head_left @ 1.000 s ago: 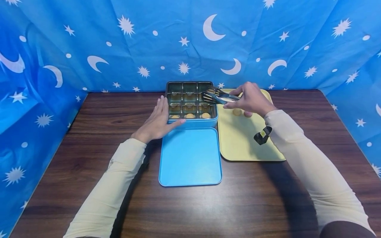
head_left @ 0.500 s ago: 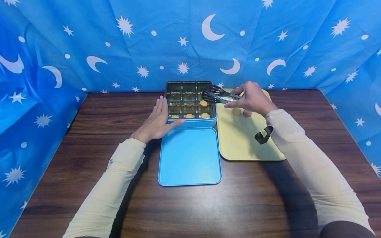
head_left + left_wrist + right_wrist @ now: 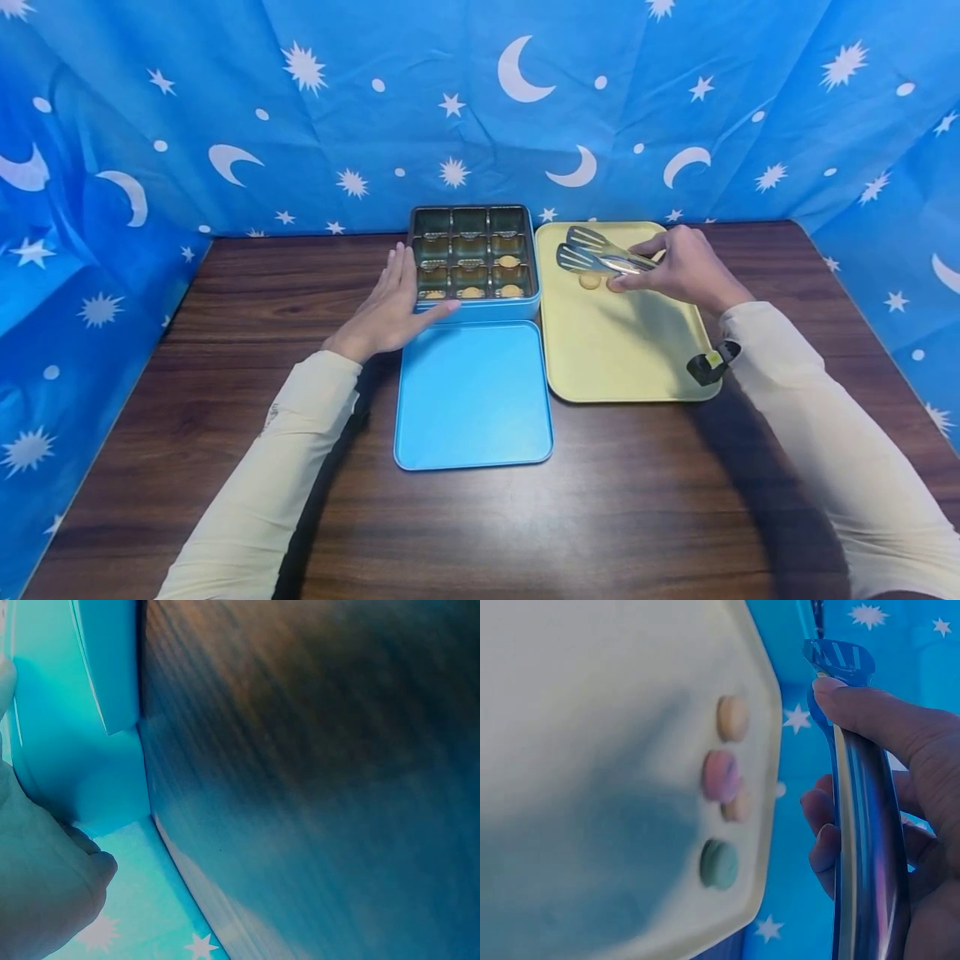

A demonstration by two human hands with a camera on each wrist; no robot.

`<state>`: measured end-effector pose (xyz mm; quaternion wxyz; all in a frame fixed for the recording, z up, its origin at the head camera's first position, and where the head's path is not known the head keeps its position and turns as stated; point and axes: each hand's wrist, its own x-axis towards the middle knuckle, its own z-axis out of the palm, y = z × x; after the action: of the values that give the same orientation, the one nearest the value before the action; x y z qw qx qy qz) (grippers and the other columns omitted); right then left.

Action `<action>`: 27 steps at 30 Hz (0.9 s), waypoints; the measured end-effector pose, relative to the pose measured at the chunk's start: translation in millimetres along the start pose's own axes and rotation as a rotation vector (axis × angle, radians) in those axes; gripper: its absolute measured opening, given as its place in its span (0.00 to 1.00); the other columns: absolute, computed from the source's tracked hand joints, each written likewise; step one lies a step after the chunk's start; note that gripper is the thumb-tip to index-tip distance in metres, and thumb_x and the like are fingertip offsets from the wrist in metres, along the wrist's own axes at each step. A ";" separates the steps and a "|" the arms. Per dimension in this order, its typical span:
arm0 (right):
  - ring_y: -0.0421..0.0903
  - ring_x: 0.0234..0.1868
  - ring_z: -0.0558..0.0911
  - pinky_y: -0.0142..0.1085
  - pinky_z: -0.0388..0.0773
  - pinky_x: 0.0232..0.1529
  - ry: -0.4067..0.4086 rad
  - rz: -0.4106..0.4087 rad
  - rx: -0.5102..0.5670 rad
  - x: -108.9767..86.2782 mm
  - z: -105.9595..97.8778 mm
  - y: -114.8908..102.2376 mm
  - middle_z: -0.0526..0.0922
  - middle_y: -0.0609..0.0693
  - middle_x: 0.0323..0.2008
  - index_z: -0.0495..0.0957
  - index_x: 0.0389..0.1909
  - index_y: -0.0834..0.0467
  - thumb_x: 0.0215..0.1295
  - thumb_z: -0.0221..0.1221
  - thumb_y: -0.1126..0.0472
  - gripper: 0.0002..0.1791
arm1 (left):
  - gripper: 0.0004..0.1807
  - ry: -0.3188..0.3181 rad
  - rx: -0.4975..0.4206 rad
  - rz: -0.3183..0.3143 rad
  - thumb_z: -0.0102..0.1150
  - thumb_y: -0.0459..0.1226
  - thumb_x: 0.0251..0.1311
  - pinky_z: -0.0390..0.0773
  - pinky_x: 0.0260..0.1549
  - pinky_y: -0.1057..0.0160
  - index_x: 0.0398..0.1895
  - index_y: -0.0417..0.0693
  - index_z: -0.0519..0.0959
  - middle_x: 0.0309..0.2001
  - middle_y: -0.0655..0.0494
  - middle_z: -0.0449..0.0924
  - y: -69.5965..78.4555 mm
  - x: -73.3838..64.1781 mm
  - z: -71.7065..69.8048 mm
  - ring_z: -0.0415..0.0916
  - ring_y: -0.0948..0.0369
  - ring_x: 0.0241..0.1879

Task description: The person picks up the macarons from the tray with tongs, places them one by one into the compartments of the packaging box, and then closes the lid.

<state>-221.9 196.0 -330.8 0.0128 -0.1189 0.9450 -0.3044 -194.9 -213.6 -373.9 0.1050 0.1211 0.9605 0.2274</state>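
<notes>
A blue tin (image 3: 498, 311) with a dark divided insert stands at the back. Three tan macarons (image 3: 471, 293) lie along its front row, and another macaron (image 3: 508, 262) is in the right compartment behind them. My left hand (image 3: 378, 315) rests against the tin's left side and front corner, fingers straight. Over the yellow tray (image 3: 622, 358), my right hand (image 3: 690, 271) grips slotted metal tongs (image 3: 866, 832), whose ends stand apart with nothing visible between them. Below lie macarons on the tray: a pink one (image 3: 721, 776), a green one (image 3: 720, 864) and two tan ones (image 3: 733, 718).
A flat blue lid (image 3: 472, 396) lies on the dark wooden table (image 3: 480, 533) in front of the tin. The yellow tray sits close along the right side of tin and lid. A blue curtain (image 3: 420, 100) with moons and stars hangs behind and at both sides.
A tan macaron has come into view in the tin's right compartment under the tongs. My right hand has then moved right with the tongs, from over the tin to over the tray. My left hand stays put.
</notes>
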 end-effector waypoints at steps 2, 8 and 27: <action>0.50 0.32 0.70 0.38 0.65 0.26 0.005 0.002 -0.016 -3.6 0.2 5.7 0.88 0.62 0.40 0.86 0.51 0.65 0.45 0.80 0.43 0.38 | 0.64 0.002 0.000 0.000 0.42 0.74 0.63 0.32 0.75 0.46 0.78 0.44 0.21 0.78 0.49 0.12 -0.6 -0.2 0.1 0.14 0.54 0.78; 0.49 0.29 0.72 0.35 0.67 0.22 -0.030 0.028 -0.015 -11.9 1.3 19.6 0.86 0.63 0.42 0.84 0.53 0.67 0.49 0.79 0.48 0.35 | 0.64 0.012 0.017 0.008 0.41 0.74 0.63 0.33 0.75 0.45 0.78 0.42 0.21 0.79 0.47 0.13 -1.3 0.6 0.7 0.17 0.50 0.79; 0.51 0.31 0.71 0.36 0.67 0.24 -0.012 0.026 -0.024 -11.7 10.6 31.9 0.86 0.66 0.46 0.85 0.51 0.69 0.48 0.80 0.49 0.34 | 0.65 0.010 0.017 0.006 0.40 0.75 0.63 0.31 0.75 0.47 0.78 0.43 0.21 0.78 0.48 0.12 -1.8 1.9 1.4 0.15 0.52 0.78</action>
<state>-216.4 217.7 -358.5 0.0211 -0.1086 0.9499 -0.2923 -196.6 -214.1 -376.2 0.0986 0.1237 0.9626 0.2200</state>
